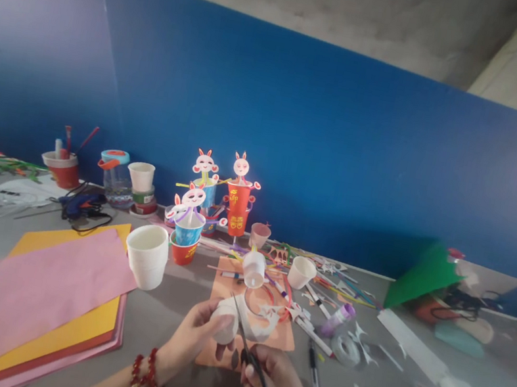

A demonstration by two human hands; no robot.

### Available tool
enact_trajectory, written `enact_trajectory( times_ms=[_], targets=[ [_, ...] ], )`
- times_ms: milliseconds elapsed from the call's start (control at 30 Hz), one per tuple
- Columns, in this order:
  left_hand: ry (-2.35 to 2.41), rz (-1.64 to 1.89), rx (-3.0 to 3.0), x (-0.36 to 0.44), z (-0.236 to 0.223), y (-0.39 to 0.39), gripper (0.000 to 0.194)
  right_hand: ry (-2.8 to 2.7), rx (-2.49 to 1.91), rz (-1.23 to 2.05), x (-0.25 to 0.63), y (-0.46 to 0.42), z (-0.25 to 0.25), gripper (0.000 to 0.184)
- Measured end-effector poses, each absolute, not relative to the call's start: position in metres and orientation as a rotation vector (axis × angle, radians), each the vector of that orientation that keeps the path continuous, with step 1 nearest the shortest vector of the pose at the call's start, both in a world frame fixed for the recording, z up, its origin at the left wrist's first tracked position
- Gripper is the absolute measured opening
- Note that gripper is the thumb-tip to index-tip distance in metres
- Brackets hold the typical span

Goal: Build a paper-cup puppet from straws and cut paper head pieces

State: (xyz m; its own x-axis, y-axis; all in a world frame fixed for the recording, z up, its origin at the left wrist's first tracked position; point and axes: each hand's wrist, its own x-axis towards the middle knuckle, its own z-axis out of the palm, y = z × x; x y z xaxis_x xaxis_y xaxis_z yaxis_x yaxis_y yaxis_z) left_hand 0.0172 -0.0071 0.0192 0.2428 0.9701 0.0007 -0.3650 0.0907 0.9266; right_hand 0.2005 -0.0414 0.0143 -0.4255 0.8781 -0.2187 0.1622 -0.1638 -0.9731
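Note:
My left hand [196,336], with a red bead bracelet on the wrist, is closed around a small white paper cup [226,322] held on its side. My right hand [273,379] grips black scissors [248,345], whose blades point up and reach the cup's rim, where a curled white strip [259,327] hangs off. Both hands hover over an orange paper sheet [281,334] on the grey table [165,324].
A stack of pink, yellow and red paper [39,302] lies at left beside a white cup [147,255]. Cup rabbits [191,221] stand at the back near other cups, pens, a tape roll [345,349], a glue stick [336,319] and scraps. A blue wall [343,168] is behind.

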Motion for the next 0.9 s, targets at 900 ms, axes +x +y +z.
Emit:
enact_trajectory(
  times_ms=[900],
  targets=[
    [0.772, 1.120, 1.062, 0.0137, 0.0180, -0.0053, 0.034, -1.608, -1.153, 1.601, 0.2095, -0.0396, 0.0076, 0.060]
  ],
)
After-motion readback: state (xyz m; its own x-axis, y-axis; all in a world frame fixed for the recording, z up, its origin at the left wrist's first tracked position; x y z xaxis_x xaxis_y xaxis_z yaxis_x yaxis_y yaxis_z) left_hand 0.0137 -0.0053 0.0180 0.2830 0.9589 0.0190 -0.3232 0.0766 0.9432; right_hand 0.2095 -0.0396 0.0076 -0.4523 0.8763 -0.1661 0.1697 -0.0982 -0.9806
